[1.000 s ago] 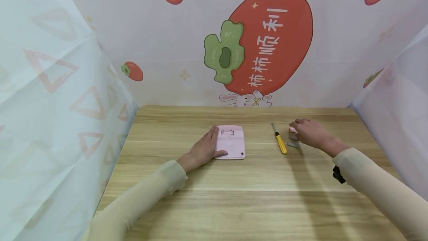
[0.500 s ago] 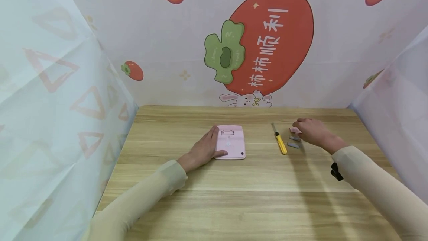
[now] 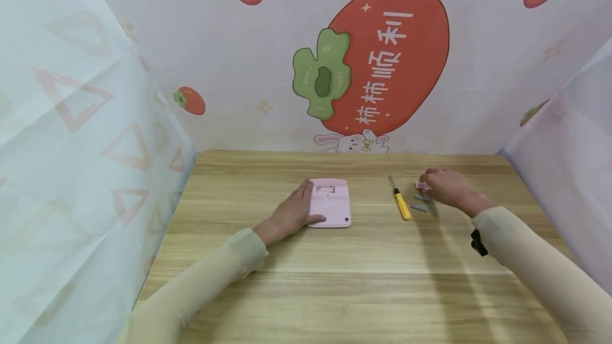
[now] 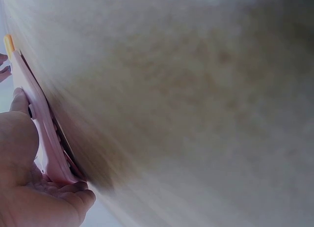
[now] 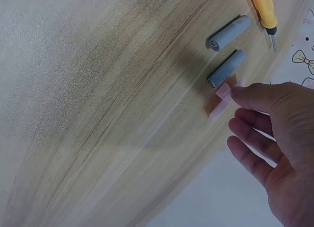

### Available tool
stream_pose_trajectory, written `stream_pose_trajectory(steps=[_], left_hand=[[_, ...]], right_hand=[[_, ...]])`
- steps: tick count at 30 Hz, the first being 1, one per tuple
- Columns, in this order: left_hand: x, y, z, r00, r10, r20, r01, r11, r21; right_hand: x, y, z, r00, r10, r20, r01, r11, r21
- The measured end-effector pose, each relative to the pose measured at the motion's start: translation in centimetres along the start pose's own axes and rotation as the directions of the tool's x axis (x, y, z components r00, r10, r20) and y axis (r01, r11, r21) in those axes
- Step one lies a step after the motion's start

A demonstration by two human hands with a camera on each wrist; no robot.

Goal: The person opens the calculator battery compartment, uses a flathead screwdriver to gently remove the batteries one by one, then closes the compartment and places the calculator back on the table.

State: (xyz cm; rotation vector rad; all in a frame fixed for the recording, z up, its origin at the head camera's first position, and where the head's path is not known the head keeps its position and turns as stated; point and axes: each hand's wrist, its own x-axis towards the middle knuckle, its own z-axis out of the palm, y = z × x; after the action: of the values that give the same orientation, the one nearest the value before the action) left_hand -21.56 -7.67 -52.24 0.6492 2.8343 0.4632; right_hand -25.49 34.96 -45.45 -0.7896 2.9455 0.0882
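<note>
In the head view, a pink calculator (image 3: 337,206) lies back side up with its battery compartment uncovered. My left hand (image 3: 289,214) grips its left side; the left wrist view shows the thumb over its back and fingers at its edge. On the right of the table, my right hand (image 3: 447,187) is at a small pink battery cover (image 3: 422,186). From the right wrist view, the thumb tip overlaps one end of this cover (image 5: 223,99), the other visible fingers are loosely bent, and the index finger is hidden. Two grey batteries (image 5: 229,33) lie beside the cover.
A yellow-handled screwdriver (image 3: 401,205) lies on the wooden table (image 3: 306,291) between the calculator and the batteries. Behind the table stands a printed backdrop (image 3: 258,57), with white sheets (image 3: 71,174) along both sides.
The battery cover, raised against the right fingers a second ago, now lies lower on the table. My right hand has shifted slightly right, showing more of the batteries. The left hand stays put.
</note>
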Motion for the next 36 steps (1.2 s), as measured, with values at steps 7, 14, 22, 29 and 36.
stream_pose_trajectory(steps=[7,14,22,29,36], left_hand=[[0.0,0.0,0.0,1.000,-0.004,-0.001,0.004,1.000,0.008],[0.0,0.0,0.0,1.000,0.003,0.001,-0.003,1.000,0.013],[-0.1,0.0,-0.1,1.000,0.010,-0.003,-0.010,1.000,0.019],[-0.1,0.0,-0.1,1.000,0.010,-0.005,-0.010,1.000,0.015],[0.0,-0.1,0.0,1.000,0.012,-0.005,-0.012,1.000,0.022]], right_hand=[[0.2,0.3,0.2,1.000,-0.014,0.016,0.015,1.000,-0.004],[0.5,0.2,0.3,1.000,-0.020,0.000,0.020,1.000,0.017],[0.8,0.4,1.1,1.000,-0.031,-0.005,0.031,0.999,-0.011],[0.8,0.5,1.5,0.999,-0.046,-0.025,0.045,0.998,-0.042],[1.0,0.5,1.7,0.999,-0.039,-0.026,0.038,0.998,-0.047]])
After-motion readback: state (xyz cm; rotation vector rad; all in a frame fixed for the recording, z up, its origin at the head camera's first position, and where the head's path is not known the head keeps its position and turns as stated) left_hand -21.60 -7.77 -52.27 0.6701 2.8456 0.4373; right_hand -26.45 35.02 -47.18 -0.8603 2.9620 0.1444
